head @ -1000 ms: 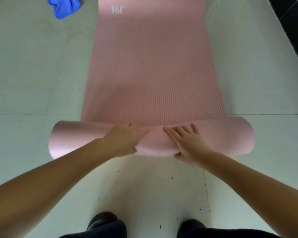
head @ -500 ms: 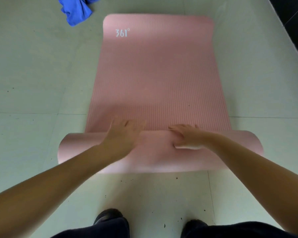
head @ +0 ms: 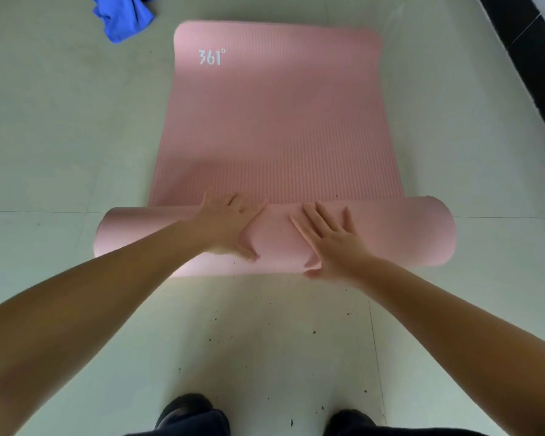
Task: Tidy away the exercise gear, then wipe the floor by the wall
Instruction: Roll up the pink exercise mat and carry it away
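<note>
A pink exercise mat [head: 274,121] lies on the pale tiled floor, its near end wound into a thick roll [head: 400,234] that spans the mat's width. The flat part runs away from me to a rounded far edge with white "361°" lettering at the far left corner. My left hand [head: 230,225] presses on the roll left of centre, fingers straight and pointing forward. My right hand [head: 331,237] lies flat on the roll right of centre, fingers spread, thumb at the roll's near underside. A crumpled blue cloth [head: 123,17] lies on the floor beyond the mat's far left corner.
A black skirting strip [head: 535,58] of the wall runs along the upper right. Dark specks of dirt dot the floor tiles [head: 265,341] between the roll and my two dark shoes [head: 186,413] at the bottom edge.
The roll has travelled forward along the mat and grown thicker, leaving less flat mat. Both hands shifted from curling over the roll's top to lying flat on it. The far edge has come into view.
</note>
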`<state>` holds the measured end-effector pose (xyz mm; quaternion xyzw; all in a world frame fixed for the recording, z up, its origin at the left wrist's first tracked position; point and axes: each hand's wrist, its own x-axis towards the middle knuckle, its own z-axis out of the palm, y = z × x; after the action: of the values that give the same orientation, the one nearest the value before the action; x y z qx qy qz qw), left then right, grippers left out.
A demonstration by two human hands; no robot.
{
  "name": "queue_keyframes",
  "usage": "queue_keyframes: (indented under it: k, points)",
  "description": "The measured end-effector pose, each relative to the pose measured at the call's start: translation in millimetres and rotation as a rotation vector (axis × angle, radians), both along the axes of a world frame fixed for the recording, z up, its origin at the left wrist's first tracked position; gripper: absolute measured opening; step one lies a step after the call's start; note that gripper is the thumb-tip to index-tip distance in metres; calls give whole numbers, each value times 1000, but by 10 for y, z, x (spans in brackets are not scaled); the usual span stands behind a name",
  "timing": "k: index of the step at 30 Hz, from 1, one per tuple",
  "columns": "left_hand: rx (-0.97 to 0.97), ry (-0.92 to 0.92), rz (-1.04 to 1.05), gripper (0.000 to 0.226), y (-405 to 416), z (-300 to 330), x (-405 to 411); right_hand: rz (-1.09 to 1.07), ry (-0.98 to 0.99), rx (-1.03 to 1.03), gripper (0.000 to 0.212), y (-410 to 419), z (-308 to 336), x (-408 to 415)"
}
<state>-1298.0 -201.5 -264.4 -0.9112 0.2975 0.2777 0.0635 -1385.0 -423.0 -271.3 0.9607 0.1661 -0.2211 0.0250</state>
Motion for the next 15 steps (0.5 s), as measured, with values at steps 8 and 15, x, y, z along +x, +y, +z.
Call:
queue_keyframes:
  k: [8, 15]
  points:
    - [98, -390, -108, 117, 151, -328, -418, -56, 10, -50, 116, 56, -31, 461]
    - [-78, -410, -190, 110, 214, -218, -417, -64, 22, 74, 102, -23, 45, 297]
